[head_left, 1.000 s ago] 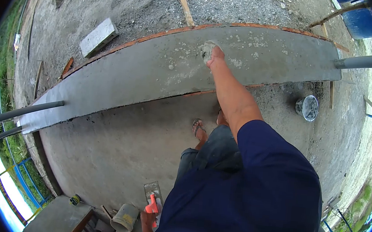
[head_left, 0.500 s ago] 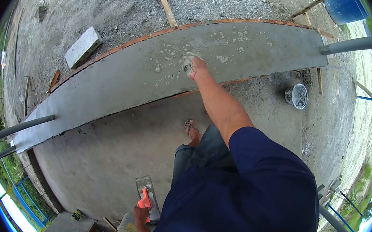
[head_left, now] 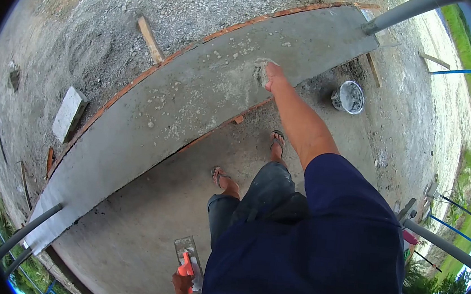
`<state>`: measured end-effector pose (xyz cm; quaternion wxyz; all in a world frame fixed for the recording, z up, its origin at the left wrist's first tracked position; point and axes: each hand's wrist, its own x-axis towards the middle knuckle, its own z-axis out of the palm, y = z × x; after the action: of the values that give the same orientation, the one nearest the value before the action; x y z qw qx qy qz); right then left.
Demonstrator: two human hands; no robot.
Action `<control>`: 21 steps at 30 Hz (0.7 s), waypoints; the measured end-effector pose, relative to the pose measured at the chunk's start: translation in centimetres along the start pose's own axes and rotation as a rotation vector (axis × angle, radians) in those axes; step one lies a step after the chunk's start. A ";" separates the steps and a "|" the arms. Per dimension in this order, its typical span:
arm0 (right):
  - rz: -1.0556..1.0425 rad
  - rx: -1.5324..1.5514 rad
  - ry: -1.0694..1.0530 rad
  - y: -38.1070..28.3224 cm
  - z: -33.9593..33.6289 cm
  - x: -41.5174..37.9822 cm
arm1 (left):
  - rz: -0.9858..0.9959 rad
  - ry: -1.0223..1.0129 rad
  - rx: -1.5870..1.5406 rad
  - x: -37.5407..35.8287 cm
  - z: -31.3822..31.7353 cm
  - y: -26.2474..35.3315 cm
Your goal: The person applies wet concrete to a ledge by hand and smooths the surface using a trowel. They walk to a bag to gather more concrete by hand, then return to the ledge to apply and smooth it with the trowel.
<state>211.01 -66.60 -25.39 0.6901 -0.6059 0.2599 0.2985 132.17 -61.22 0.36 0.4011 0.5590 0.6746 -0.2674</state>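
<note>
My right hand (head_left: 271, 75) reaches out low over a long grey concrete slab (head_left: 98, 159). Its fingers look coated in wet grey mortar and blend into the slab behind them, so I cannot tell whether they hold any. Scattered mortar crumbs (head_left: 163, 103) and a pale smear lie on the slab around and left of this hand. Down at the lower left, my left hand (head_left: 181, 282) is wrapped round the orange handle of a rectangular plastering trowel (head_left: 187, 248), held beside my body with its grey blade pointing away from me.
A mortar-stained bucket (head_left: 348, 96) stands right of the slab. Grey pipes (head_left: 398, 15) rise at the slab's ends. A thin orange-brown edging (head_left: 121, 93) borders its far side, with a concrete block (head_left: 70, 114), a wooden stake (head_left: 150, 39) and gravel beyond. My sandalled feet (head_left: 220, 177) stand on the near floor.
My view has shifted and turned, and both feet now show. My right hand has moved rightward along the slab; more fine mortar crumbs are spread over it. The trowel stays in my left hand.
</note>
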 end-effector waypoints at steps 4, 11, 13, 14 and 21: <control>-0.078 0.425 0.073 -10.6 -6.6 -2.2 | -0.045 0.039 0.127 0.9 0.8 4.5; -0.045 0.097 -0.008 -21.7 -22.6 12.6 | -0.022 0.111 0.207 -4.7 5.4 17.8; -0.109 0.010 0.009 -24.5 -25.2 14.5 | -0.062 0.092 0.235 -5.8 7.2 21.3; -0.116 0.041 0.011 -25.6 -25.9 15.3 | -0.085 0.083 0.231 -6.2 8.2 22.4; -0.142 0.313 0.185 -32.7 -23.0 18.4 | -0.069 0.014 0.344 -10.2 11.1 29.6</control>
<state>247.47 -90.46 -19.36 0.7683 -0.5329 0.3219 0.1484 164.13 -68.86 5.57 0.2855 0.5977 0.6405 -0.3886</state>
